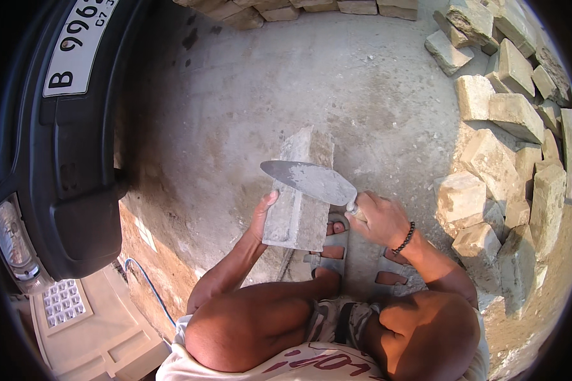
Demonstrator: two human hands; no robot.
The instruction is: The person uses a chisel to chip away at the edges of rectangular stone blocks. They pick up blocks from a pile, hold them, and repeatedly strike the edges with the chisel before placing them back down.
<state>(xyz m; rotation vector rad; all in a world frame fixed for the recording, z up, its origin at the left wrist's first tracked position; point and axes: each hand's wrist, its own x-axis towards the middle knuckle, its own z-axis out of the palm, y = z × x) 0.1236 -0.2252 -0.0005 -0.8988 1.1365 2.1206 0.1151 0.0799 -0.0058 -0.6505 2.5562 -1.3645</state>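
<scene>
Two spots of writing show. A white plate with dark letters and digits is fixed to the black bumper of a vehicle at the upper left, and dark red lettering runs across the pale shirt at the lower edge, partly lost in its folds. The brick and trowel bear no mark that can be made out.

The person squats with knees bent wide, both forearms reaching forward past them. The left hand grips the left side of a grey brick, thumb laid along its edge; the other fingers are mostly hidden behind it. The brick is held up in front of the knees, above the sandals, its far end tilted slightly to the right.

The right hand, bent at the wrist with a dark bead bracelet around it, has its fingers curled around the handle of a trowel. The blade lies across the brick, tip pointing left; whether it touches is unclear. Loose bricks are heaped along the right.
</scene>
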